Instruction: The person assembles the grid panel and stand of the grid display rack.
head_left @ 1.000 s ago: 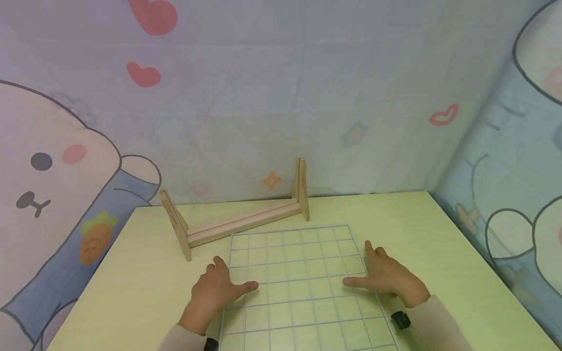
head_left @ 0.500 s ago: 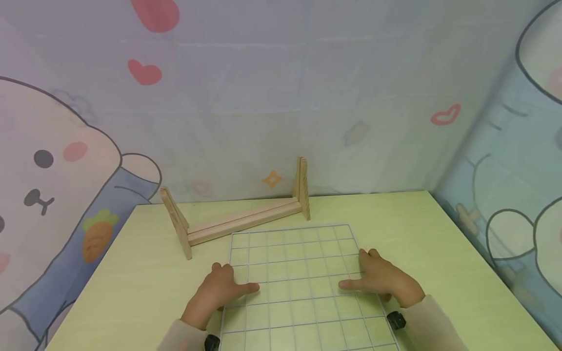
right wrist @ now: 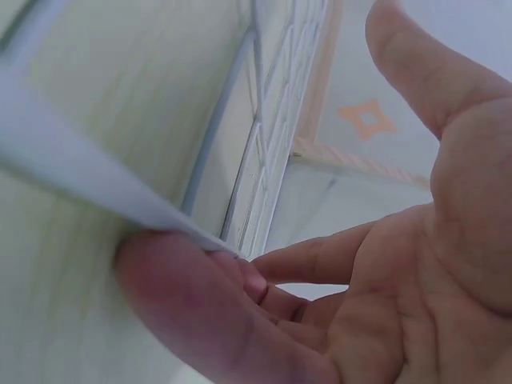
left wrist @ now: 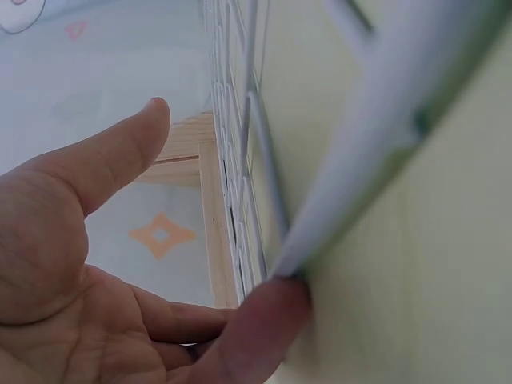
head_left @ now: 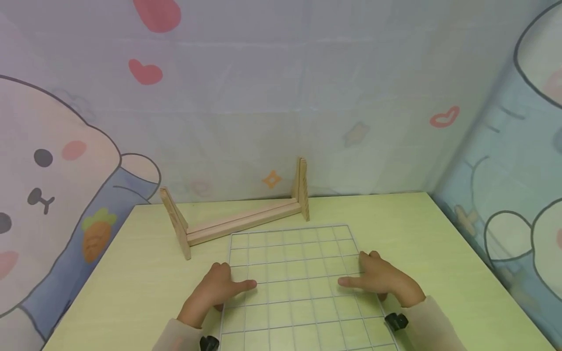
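Observation:
A white wire grid panel [head_left: 290, 292] lies flat on the table, its near end cut off by the bottom of the head view. My left hand [head_left: 215, 287] is at its left edge, thumb held out over the mesh. In the left wrist view a fingertip [left wrist: 268, 316] touches the outer wire, and the thumb stays apart from it. At the opposite edge is my right hand [head_left: 386, 280], its thumb likewise stretched above the grid. The right wrist view has fingertips [right wrist: 172, 268] against the edge wire near the tabletop. Whether any finger reaches underneath is hard to tell.
Behind the panel stands a wooden frame [head_left: 243, 224] with two upright ends joined by a long bar, set at a slant. The pale yellow table [head_left: 439, 243] extends on both sides. A printed cloth [head_left: 281, 97] hangs at the back and sides.
Both hands have drawn their fingers in and back, from pointing forward beside the grid to its side edges. Between the last two frames they barely move. The panel stays where it was.

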`<action>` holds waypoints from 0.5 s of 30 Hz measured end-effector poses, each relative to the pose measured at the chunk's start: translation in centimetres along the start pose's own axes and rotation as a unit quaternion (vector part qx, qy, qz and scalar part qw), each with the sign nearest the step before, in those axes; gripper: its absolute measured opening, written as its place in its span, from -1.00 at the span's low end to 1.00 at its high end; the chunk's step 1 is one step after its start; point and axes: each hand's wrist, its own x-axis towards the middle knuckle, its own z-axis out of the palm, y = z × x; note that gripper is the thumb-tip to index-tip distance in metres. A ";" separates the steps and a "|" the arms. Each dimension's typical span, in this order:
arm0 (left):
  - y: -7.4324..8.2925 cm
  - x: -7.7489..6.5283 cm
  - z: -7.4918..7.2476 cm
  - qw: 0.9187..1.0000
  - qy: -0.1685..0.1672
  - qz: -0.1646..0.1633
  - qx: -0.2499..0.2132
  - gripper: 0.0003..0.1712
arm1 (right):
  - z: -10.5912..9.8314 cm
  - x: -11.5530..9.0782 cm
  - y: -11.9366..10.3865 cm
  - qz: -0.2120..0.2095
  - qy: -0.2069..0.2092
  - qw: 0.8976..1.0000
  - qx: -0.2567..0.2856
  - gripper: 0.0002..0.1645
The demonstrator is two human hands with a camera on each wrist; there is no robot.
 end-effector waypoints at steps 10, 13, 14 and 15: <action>-0.2 0.2 -0.4 1.000 -0.008 0.006 -0.019 -0.15 | -0.3 0.3 1.0 0.031 -0.010 0.998 0.054 -0.21; -0.2 0.1 -0.6 1.000 -0.012 0.004 -0.024 -0.22 | -0.5 0.3 1.1 0.030 -0.018 0.997 0.068 -0.23; -0.2 0.1 -0.7 0.999 -0.014 0.003 -0.029 -0.26 | -0.6 0.3 1.1 0.028 -0.022 0.997 0.071 -0.23; -0.2 0.1 -0.8 0.999 -0.015 0.002 -0.034 -0.31 | -0.6 0.3 1.1 0.027 -0.025 0.997 0.075 -0.21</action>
